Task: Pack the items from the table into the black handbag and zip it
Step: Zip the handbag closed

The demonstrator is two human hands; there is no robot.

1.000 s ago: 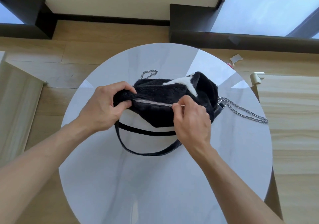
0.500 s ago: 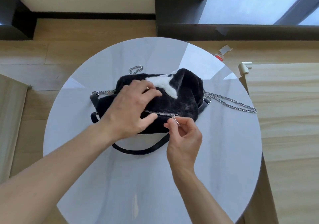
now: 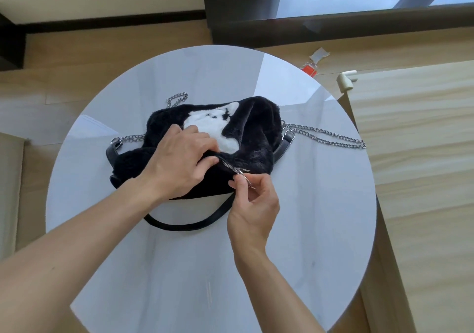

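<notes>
Reaching in from the near edge, two bare forearms cross the round, glossy white marble-look table [image 3: 179, 268]. Closest, the right hand [image 3: 252, 208] has its thumb and forefinger pinched together on the small silver zipper pull [image 3: 246, 178], the other fingers curled loosely beneath. Just beyond, the left hand [image 3: 179, 164] lies palm down on the furry black handbag [image 3: 256, 137], fingers bent and pressing the plush beside the silver zipper teeth [image 3: 227, 164]; whether it grips the fabric or only pins it cannot be told. A short run of teeth shows between the two hands. The handbag sits near the middle of the table, with a white fuzzy patch [image 3: 215, 127] on its upper side. Its black leather strap [image 3: 184, 223] loops toward the viewer on the tabletop. A silver chain [image 3: 325, 137] trails off to the right, well clear of the hands. Past the table's far right edge, a small red-orange tag [image 3: 309, 70] lies on the light wooden floor [image 3: 115, 50].
</notes>
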